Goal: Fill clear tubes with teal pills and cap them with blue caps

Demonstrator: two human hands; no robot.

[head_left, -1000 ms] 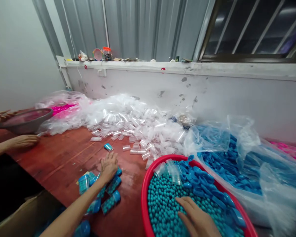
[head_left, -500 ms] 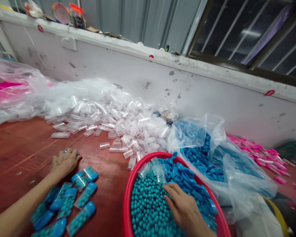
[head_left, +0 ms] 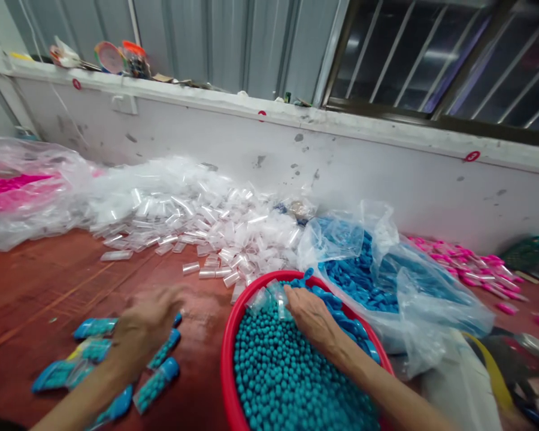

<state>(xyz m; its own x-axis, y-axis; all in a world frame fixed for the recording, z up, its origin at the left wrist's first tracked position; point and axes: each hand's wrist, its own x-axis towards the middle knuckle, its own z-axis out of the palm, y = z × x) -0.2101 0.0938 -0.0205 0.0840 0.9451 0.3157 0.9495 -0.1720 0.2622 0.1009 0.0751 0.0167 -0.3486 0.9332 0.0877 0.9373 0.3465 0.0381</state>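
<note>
My right hand (head_left: 309, 314) reaches into a red basin (head_left: 228, 359), its fingers closed at a clear plastic tube (head_left: 278, 299). Another clear tube (head_left: 257, 301) lies beside it. Small turquoise beads (head_left: 282, 359) fill most of the basin, and blue caps (head_left: 353, 326) lie along its right side. My left hand (head_left: 150, 314), smeared by motion, is over the red tabletop left of the basin; I cannot make out its fingers. Around and under that arm lie several bead-filled tubes with blue caps, among them a filled tube (head_left: 156, 385) near the basin.
Loose clear tubes (head_left: 215, 221) are heaped along the wall. Behind the basin's right side sits a plastic bag of blue caps (head_left: 354, 263). Pink pieces (head_left: 471, 266) are scattered at far right, and a clear bag with pink contents (head_left: 22, 185) lies at far left.
My left hand has moved right, towards the basin, from the upper edge of the filled tubes. My right hand has shifted up and left to the clear tubes. The view has tilted slightly.
</note>
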